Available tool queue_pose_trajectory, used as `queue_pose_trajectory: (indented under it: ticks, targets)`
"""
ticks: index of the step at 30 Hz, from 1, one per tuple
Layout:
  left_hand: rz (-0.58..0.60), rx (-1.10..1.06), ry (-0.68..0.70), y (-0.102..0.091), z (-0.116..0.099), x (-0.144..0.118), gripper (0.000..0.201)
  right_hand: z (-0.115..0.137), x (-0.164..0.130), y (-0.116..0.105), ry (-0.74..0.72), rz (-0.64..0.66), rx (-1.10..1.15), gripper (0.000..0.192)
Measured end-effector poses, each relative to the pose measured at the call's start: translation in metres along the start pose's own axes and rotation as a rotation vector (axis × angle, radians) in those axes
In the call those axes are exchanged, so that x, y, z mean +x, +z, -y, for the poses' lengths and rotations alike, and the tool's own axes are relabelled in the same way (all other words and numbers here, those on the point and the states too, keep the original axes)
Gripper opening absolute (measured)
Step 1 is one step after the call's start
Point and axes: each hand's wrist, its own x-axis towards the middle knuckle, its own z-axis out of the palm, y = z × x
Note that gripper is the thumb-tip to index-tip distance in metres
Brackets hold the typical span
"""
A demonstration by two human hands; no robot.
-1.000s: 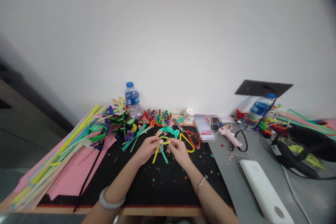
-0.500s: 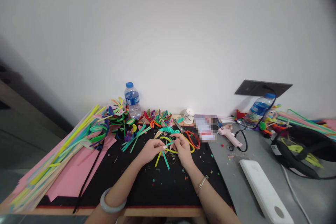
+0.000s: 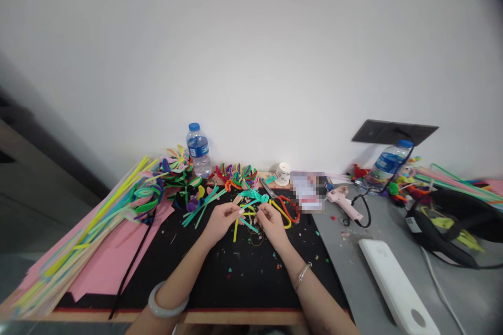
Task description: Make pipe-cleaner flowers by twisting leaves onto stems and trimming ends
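My left hand (image 3: 222, 223) pinches a teal pipe cleaner (image 3: 250, 225) between thumb and fingertips over the black mat (image 3: 220, 282). A yellow pipe cleaner (image 3: 235, 232) hangs down by those same fingertips, crossing the teal one. Facing it, my right hand (image 3: 272, 224) has thumb and index finger closed at the other side of the teal and yellow pieces; exactly which strand lies in that pinch is partly hidden. Just beyond the fingers rest more teal pipe cleaners (image 3: 254, 196) and scissors with red handles (image 3: 293, 215).
Cut teal stems (image 3: 200, 209) and finished pipe-cleaner flowers (image 3: 238, 175) lie behind. A water bottle (image 3: 198, 152) and paper cup (image 3: 282, 174) stand by the wall. Long stems cover pink paper (image 3: 106, 267) at left; a pink glue gun (image 3: 346, 205) and white power bank (image 3: 396, 285) lie right.
My hands have drawn slightly apart. The teal end that pointed down toward me now slants toward my right hand, and the yellow piece hangs more upright.
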Motion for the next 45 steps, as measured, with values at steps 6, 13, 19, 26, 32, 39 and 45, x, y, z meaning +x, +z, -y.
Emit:
queue_pose_trajectory:
  ticks: [6,13,19,26,32,39,45]
  targets:
    - [0.035,0.017,0.016,-0.001,0.002,0.0,0.021,0.0,0.0,-0.001,-0.011,-0.017,-0.08,0.029]
    - [0.011,0.002,0.01,-0.003,0.003,0.001,0.019,0.002,-0.001,0.0,-0.016,0.008,-0.069,0.036]
    - [0.021,0.013,0.012,-0.004,0.002,0.001,0.02,0.006,0.0,0.0,-0.014,-0.011,-0.023,0.035]
    - [0.091,0.043,0.026,-0.002,0.005,0.001,0.019,-0.002,0.002,0.001,0.024,-0.054,0.075,0.033]
    - [0.146,0.037,0.003,-0.001,0.004,0.0,0.017,-0.009,0.003,0.002,0.05,-0.072,0.163,0.036]
    - [-0.103,-0.153,-0.079,-0.004,0.01,0.004,0.023,-0.001,0.003,-0.001,0.032,-0.052,0.138,0.032]
    - [-0.275,-0.282,-0.084,-0.001,0.012,0.005,0.03,0.0,0.001,0.005,-0.016,0.086,-0.071,0.024]
